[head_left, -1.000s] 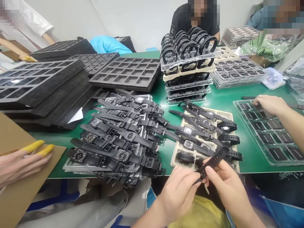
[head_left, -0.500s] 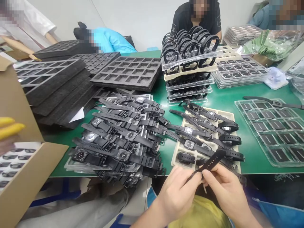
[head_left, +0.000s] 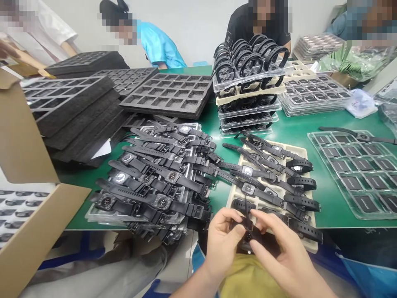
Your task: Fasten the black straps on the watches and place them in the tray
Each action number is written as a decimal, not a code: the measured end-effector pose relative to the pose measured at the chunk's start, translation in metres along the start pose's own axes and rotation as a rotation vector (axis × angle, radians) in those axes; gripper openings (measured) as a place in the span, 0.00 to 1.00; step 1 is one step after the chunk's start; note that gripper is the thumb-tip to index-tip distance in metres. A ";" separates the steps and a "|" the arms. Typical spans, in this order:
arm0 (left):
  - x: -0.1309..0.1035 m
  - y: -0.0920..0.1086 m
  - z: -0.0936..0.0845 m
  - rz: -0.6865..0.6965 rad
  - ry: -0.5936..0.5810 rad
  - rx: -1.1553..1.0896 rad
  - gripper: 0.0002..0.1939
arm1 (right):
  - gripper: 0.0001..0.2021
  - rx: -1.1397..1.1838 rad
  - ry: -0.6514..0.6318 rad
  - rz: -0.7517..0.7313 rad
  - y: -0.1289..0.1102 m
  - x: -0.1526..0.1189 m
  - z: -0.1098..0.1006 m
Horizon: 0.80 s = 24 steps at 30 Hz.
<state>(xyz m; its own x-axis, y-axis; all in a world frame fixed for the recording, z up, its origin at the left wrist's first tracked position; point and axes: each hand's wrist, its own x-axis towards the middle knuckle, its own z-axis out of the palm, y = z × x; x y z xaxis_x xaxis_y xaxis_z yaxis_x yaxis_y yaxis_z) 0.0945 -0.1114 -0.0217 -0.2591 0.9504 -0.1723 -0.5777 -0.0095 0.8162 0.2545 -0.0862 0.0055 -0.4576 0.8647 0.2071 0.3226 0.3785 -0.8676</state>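
Note:
A black smartwatch (head_left: 248,236) is between my hands at the table's front edge, its strap partly hidden by my fingers. My left hand (head_left: 223,242) is closed, pinching the strap between thumb and fingers. From the other side my right hand (head_left: 281,248) grips the same watch with thumb and fingertips. Just beyond my hands lies a cream tray (head_left: 232,198) holding several black watches, some with straps closed into loops and some stretched flat. To the left, a large pile of black watches (head_left: 161,178) lies flat on clear plastic trays.
Black foam trays (head_left: 167,93) are stacked at the back left, near an open cardboard box (head_left: 62,203). Looped watches fill a tall tray stack (head_left: 248,89). A clear tray (head_left: 353,174) of dark rectangular pieces lies right. Several people (head_left: 161,41) are across the table.
The watch and both my hands have come closer to my body and slightly left. The strap that pointed up right now stands nearly upright. A person in blue at the back has raised their head.

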 end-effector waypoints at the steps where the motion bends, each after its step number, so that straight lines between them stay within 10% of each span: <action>1: 0.001 0.000 0.000 -0.003 0.016 -0.016 0.21 | 0.25 -0.006 -0.019 0.001 0.001 0.000 0.000; 14: -0.015 -0.017 -0.009 -0.058 -0.344 -0.031 0.22 | 0.13 0.132 -0.108 0.134 -0.003 -0.001 0.002; 17: -0.016 -0.009 -0.010 0.039 -0.401 0.058 0.20 | 0.02 0.329 0.000 0.235 0.000 -0.005 0.006; 24: -0.010 0.000 -0.013 0.206 -0.402 0.427 0.27 | 0.16 0.853 0.276 0.468 0.000 -0.009 0.007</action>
<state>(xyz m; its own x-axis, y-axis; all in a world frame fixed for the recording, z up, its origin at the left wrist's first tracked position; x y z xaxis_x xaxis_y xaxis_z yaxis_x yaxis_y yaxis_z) 0.0871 -0.1248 -0.0272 0.0271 0.9859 0.1654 -0.1645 -0.1588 0.9735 0.2532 -0.0961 0.0003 -0.1943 0.9527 -0.2336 -0.3291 -0.2877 -0.8994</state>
